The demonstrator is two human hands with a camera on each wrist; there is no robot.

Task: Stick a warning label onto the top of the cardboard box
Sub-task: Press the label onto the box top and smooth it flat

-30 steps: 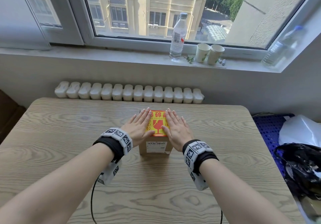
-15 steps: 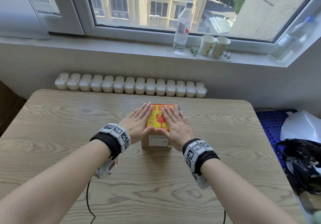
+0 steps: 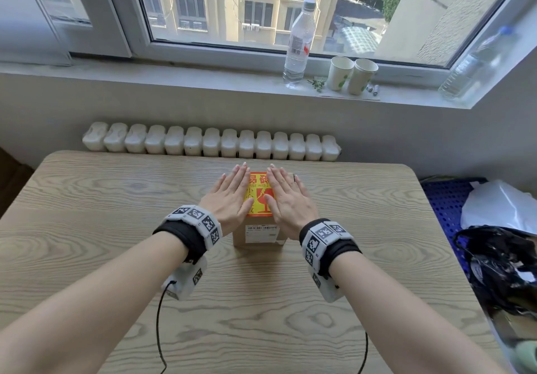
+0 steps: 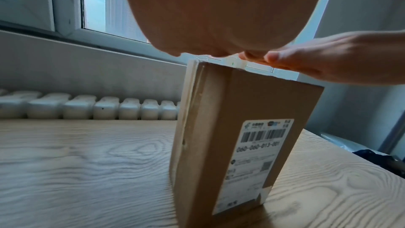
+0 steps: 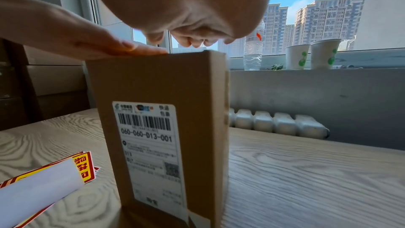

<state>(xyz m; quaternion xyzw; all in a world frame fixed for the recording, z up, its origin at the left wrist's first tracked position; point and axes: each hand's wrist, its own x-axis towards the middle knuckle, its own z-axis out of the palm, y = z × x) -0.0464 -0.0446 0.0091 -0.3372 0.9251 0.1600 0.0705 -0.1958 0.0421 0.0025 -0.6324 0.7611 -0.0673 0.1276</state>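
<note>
Cardboard box [image 3: 255, 235]: plain brown. Its near face bears a white shipping label [image 5: 151, 152] with black barcode, black digits and a small green logo.

Warning label [image 3: 259, 196] on box top: yellow field, red border, red characters and red broken-glass symbol.

Spare stickers [image 5: 84, 166] on table: same red and yellow, partly under white backing paper [image 5: 37, 186].

Table [image 3: 116, 199]: pale wood, grey-brown swirling grain.

Wristbands [image 3: 200, 222]: black, with white blocks carrying black-and-white square markers.

Paper cups [image 5: 311, 55] on sill: off-white, green leaf print.
</note>
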